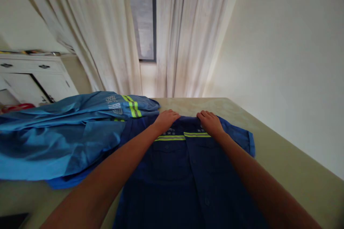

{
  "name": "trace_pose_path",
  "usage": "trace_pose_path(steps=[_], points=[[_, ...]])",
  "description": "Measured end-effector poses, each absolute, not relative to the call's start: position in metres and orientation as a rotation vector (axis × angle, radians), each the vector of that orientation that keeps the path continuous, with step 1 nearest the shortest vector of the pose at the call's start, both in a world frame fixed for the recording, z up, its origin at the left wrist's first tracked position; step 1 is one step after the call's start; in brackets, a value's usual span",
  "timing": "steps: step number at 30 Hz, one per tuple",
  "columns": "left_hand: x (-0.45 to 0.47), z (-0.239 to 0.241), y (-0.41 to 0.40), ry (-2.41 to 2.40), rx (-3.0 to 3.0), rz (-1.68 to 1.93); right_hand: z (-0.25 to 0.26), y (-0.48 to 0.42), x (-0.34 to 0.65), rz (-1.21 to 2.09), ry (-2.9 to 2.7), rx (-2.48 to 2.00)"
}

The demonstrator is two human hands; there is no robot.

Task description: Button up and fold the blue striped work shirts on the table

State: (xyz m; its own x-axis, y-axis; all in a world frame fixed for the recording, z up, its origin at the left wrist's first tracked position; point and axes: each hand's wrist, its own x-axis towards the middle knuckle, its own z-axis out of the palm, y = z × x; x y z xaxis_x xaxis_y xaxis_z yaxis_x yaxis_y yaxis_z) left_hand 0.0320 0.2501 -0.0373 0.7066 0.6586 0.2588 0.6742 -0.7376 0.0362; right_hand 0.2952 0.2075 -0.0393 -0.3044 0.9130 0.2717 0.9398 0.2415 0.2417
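Observation:
A dark blue work shirt (185, 171) with a yellow-green reflective stripe lies spread front-up on a pale table (290, 164). My left hand (166, 120) rests palm-down on the shirt near the collar, left of the button line, fingers together and flat. My right hand (210, 122) lies the same way just right of the collar. Neither hand holds anything; both press on the cloth.
A heap of lighter blue work clothes (64, 136) with reflective stripes lies on the table's left part, overlapping the shirt's left side. Behind are white curtains (107, 32), a window, a white cabinet (32, 75) at the left and a bare wall at the right.

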Motion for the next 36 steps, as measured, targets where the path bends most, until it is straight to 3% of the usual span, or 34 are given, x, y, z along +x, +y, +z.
trace_pose_path(steps=[5, 10, 24, 36], points=[[0.041, -0.052, 0.247, -1.263, -2.813, -0.272, -0.068, 0.201, 0.284, -0.346, -2.446, -1.952], [0.049, -0.067, 0.251, -1.373, -2.853, -0.227, -0.056, 0.206, 0.282, -0.134, -2.441, -2.044], [0.052, -0.096, 0.239, -1.385, -2.755, -0.512, -0.045, 0.212, 0.275, -0.136, -2.378, -2.138], [0.050, -0.093, 0.227, -1.387, -2.664, -0.614, -0.047, 0.214, 0.271, -0.149, -2.291, -2.155]])
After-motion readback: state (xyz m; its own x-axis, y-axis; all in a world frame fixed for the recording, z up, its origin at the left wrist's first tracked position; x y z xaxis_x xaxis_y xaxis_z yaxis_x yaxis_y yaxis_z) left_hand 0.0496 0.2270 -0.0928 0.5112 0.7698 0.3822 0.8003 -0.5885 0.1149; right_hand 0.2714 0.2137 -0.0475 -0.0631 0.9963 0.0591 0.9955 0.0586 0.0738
